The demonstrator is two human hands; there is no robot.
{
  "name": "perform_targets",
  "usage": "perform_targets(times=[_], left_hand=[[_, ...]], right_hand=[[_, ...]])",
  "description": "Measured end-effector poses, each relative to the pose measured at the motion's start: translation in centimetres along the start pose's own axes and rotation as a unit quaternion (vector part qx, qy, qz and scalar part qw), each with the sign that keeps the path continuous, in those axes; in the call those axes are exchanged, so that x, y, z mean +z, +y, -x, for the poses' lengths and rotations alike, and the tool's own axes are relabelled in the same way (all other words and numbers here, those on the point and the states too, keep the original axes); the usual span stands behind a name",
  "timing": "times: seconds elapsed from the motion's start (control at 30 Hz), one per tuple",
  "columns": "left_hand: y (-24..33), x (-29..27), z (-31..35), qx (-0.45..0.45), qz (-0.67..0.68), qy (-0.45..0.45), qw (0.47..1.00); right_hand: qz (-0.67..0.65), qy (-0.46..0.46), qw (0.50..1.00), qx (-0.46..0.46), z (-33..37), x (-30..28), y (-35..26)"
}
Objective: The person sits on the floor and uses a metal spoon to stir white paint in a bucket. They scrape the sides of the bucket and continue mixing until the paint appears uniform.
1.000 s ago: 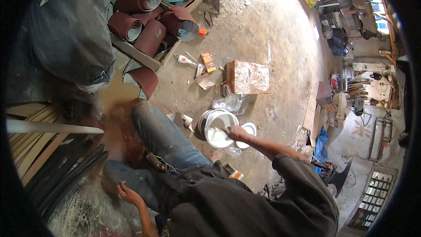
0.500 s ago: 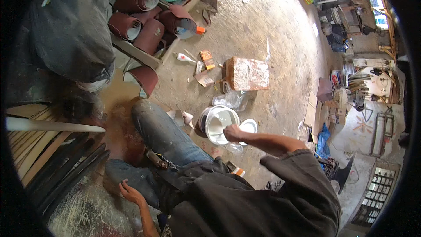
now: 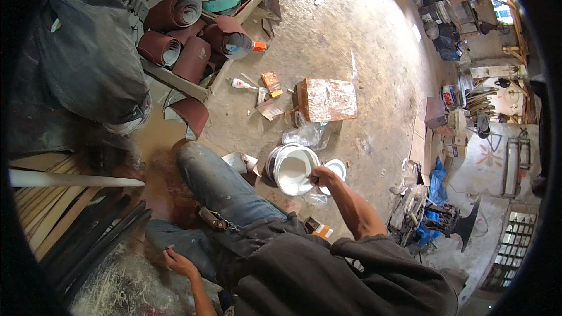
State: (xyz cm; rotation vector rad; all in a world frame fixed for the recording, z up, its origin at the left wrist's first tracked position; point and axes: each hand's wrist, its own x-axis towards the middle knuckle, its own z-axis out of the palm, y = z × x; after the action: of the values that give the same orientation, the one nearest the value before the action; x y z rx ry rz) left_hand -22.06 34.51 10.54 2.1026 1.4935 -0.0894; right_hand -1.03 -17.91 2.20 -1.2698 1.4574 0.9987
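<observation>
A white bucket with pale paint-like stuff inside stands on the floor in front of me. At its right rim is my right hand, closed around a thin tool that dips toward the bucket's inside; the fist hides most of it. A round white lid lies just beyond that hand. My left hand hangs low by my left knee, fingers curled together at the tips. Something small and dark may be pinched there, too small to name. My jeans-clad leg is bent beside the bucket.
A paint-stained block and clear plastic bag lie beyond the bucket. Small boxes and a white bottle are farther left. Sandpaper rolls fill a wooden crate. Wood strips and a white pole stand at left.
My right hand has shifted from over the bucket's inside to its right rim, with the forearm swung more upright. The left fingers have curled closer together. The view has shifted slightly.
</observation>
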Motion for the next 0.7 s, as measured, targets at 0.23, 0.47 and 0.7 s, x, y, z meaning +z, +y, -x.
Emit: perform_targets(times=[0.23, 0.47, 0.7], left_hand=[[0.2, 0.0, 0.0, -0.028, -0.001, 0.008, 1.000], [-0.4, 0.2, 0.1, -0.035, 0.013, -0.010, 0.999], [0.0, 0.3, -0.2, -0.033, -0.003, -0.026, 0.999]], right_hand=[[0.679, 0.168, 0.558, -0.446, 4.1, 3.9, -1.8], [0.751, 0.168, 0.307, -0.560, 6.9, 1.9, -1.0], [0.054, -0.100, 0.992, -0.056, 1.5, 1.9, -3.2]])
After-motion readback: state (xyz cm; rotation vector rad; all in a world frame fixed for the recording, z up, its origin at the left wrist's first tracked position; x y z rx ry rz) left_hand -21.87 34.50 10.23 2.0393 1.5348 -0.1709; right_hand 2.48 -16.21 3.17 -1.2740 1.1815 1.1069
